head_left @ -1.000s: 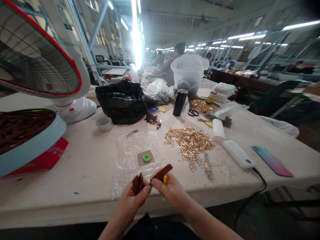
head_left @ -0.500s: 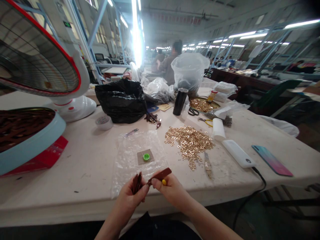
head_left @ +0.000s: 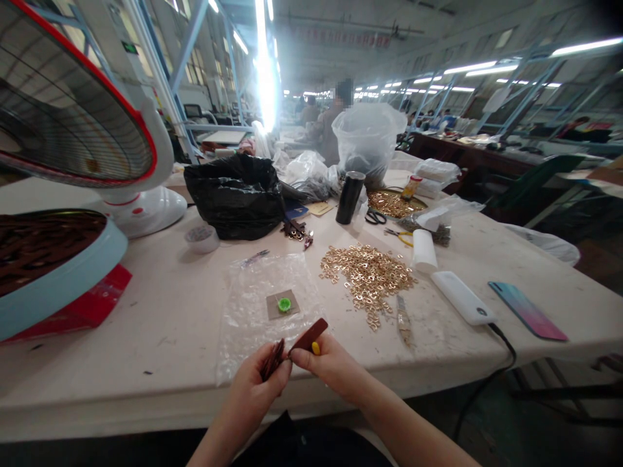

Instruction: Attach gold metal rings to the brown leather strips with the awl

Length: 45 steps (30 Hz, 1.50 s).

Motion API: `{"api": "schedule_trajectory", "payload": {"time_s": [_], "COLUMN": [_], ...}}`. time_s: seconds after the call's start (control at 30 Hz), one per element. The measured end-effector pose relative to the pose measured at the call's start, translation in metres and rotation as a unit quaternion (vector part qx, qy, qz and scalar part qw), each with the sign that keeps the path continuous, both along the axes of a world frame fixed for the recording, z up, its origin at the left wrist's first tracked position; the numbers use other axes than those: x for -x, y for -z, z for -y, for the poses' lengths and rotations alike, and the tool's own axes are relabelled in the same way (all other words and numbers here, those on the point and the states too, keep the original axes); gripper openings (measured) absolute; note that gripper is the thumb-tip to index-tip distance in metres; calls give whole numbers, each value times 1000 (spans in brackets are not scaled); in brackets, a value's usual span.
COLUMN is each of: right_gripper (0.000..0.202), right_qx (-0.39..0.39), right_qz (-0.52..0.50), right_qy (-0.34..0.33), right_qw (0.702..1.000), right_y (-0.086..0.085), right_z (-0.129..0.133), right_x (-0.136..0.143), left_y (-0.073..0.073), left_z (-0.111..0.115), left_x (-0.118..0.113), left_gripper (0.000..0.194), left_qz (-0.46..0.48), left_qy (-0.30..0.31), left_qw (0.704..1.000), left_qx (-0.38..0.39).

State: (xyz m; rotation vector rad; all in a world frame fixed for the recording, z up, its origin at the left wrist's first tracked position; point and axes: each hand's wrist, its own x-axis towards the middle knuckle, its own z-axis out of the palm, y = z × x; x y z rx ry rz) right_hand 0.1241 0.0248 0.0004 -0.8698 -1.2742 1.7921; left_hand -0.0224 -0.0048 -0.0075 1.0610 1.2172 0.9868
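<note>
Close to the table's front edge, my left hand is closed round a small bundle of dark brown leather strips. Beside it, my right hand pinches one brown leather strip, whose rounded end points up and to the right. The fingertips of both hands nearly meet at the strip's lower end; what lies between them there is too small to make out. A small yellow thing shows at my right fingers. Ahead lie a clear plastic sheet and a bright green round piece on a brown card.
Gold metal rings lie heaped right of the sheet, near a white power bank and a phone. A blue tray of brown strips and a fan stand left. Behind are a black bag and scissors.
The strip in my right hand has shifted slightly left and tilted more steeply upward. The bundle in my left hand now leans to the right. Both hands keep their hold.
</note>
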Motion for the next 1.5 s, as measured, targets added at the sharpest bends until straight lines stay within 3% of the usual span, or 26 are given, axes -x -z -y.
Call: {"api": "schedule_trajectory", "payload": {"time_s": [0.1, 0.27, 0.5, 0.7, 1.03, 1.23, 1.5], "right_gripper": [31, 35, 46, 44, 37, 38, 41], "right_qx": [-6, 9, -73, 43, 114, 151, 126], "right_qz": [11, 59, 41, -117, -234, -242, -222], "right_qy": [-20, -3, 194, 270, 258, 251, 234], "right_qw": [1000, 998, 977, 955, 930, 925, 938], "right_y": [1, 1, -4, -5, -10, -9, -22], "right_z": [-2, -6, -18, -26, -30, -26, -16], "right_x": [-2, -9, -32, -30, -22, -22, -15], "left_y": [-1, -5, -7, -6, -9, -13, -17], "left_z": [0, 1, 0, -3, -9, -7, -1], "left_x": [-2, -6, -7, -3, -1, -1, -3], "left_gripper": [29, 34, 28, 23, 26, 29, 26], "left_qz": [24, 76, 200, 258, 254, 281, 299], "left_qy": [4, -68, -132, -152, -209, -172, -154], "left_qw": [999, 989, 962, 946, 938, 937, 934], "left_qx": [38, 107, 128, 128, 110, 119, 118]}}
